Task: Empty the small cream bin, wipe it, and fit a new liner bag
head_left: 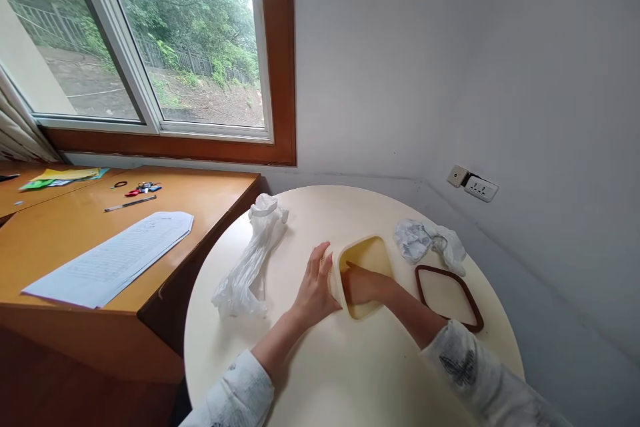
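Note:
A cream plastic wastebasket [367, 255] lies tilted on the round table, its open mouth turned towards me. My left hand [316, 287] holds its outer left side, thumb near the rim and fingers along the wall. My right hand [363, 283] reaches inside through the mouth, close to the inner left wall; most of its fingers are hidden or unclear, so I cannot tell what they hold. On the right lies a brown rounded-square ring frame [424, 285], apart from both hands. A crumpled white plastic bag [253, 257] stretches out left of my left hand.
Another bunched white plastic bag [415, 240] lies behind the brown ring on the round table [350, 373]. To the left, a wooden desk [220, 197] bears papers [115, 257], a pen [130, 203] and keys [147, 187]. A wall socket [481, 188] is at right, beyond the table.

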A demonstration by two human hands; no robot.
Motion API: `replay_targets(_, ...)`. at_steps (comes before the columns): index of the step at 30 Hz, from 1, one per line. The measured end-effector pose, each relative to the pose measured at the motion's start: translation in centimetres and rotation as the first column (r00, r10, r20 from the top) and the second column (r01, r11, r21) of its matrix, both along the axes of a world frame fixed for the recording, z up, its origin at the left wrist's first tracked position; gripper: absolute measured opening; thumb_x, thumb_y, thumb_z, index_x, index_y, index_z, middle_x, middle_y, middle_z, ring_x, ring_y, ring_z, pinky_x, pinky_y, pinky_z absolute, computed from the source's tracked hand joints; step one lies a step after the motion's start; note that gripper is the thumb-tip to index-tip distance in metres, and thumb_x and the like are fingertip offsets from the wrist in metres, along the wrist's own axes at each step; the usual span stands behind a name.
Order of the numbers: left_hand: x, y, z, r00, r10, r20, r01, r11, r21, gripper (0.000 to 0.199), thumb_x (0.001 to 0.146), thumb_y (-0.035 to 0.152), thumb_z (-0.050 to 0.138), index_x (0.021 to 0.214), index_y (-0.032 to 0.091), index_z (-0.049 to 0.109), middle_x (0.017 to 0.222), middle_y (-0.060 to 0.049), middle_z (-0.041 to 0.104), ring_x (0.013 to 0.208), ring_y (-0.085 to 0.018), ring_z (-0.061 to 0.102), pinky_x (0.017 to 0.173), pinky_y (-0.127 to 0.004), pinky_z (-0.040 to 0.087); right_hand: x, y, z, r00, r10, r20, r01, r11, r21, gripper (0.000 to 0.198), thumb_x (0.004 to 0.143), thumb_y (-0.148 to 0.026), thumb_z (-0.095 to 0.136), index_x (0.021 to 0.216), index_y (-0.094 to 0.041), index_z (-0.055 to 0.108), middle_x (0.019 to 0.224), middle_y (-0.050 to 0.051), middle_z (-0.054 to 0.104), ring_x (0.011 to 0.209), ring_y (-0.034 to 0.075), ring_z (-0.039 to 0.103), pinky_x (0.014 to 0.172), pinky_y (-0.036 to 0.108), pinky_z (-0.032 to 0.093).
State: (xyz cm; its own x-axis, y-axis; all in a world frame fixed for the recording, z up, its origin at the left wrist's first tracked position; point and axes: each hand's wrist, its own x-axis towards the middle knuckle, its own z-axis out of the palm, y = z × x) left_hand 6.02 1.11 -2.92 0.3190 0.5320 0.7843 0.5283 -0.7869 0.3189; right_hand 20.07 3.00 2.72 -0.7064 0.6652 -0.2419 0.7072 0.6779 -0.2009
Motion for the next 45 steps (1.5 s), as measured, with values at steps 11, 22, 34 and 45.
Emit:
replay_targets(11,-0.3,0.3,-0.1,1.0,-0.01,-0.029,0.009,0.999,-0.042,0.105,0.059,0.016,0.069,0.139,0.024,0.0,0.139,-0.018,0.021,0.129,-0.033,0.025,0.099,-0.054,0.034,1.8,-2.0,1.0,0.98,-0.102,0.169,0.086,0.991,0.102,0.032,0.087,-0.021,0.033,0.079,-0.012,0.063,0.074,0.014,0.068,0.066,0.025,0.063,0.06,0.034,0.043)
replay_targets(22,-0.9,0.3,0.8,0.994,-0.092,0.051,0.1,0.979,-0.179,0.111,0.054,0.029,0.077,0.137,0.025,0.003,0.138,-0.018,0.02,0.13,-0.033,0.024,0.1,-0.053,0.033,3.2,-9.3,4.9,0.89,-0.067,-0.451,0.061,0.998,-0.027,0.032,0.094,-0.026,0.027,0.097,-0.017,0.057,0.102,0.006,0.064,0.097,0.017,0.055,0.091,0.032,0.04)
replay_targets(34,-3.4,-0.3,4.2,0.992,-0.125,0.013,0.118,0.886,-0.448,0.11,0.059,0.021,0.073,0.14,0.028,0.0,0.142,-0.013,0.02,0.131,-0.032,0.024,0.099,-0.047,0.039,5.6,-6.5,-1.1,0.88,0.158,-0.448,0.131,0.825,0.55,0.032,0.086,-0.008,0.033,0.108,-0.011,0.055,0.085,0.011,0.064,0.078,0.02,0.056,0.08,0.04,0.045)
replay_targets(45,0.8,-0.5,-0.5,0.949,0.31,0.052,-0.308,0.95,-0.056,0.093,0.071,0.022,0.064,0.138,0.019,-0.001,0.134,-0.022,0.025,0.13,-0.035,0.021,0.1,-0.062,0.023,-0.1,-7.2,-1.7,0.718,-0.06,-0.694,0.366,0.88,0.302,0.025,0.086,-0.014,0.035,0.097,-0.014,0.057,0.085,0.012,0.064,0.079,0.021,0.056,0.073,0.034,0.046)
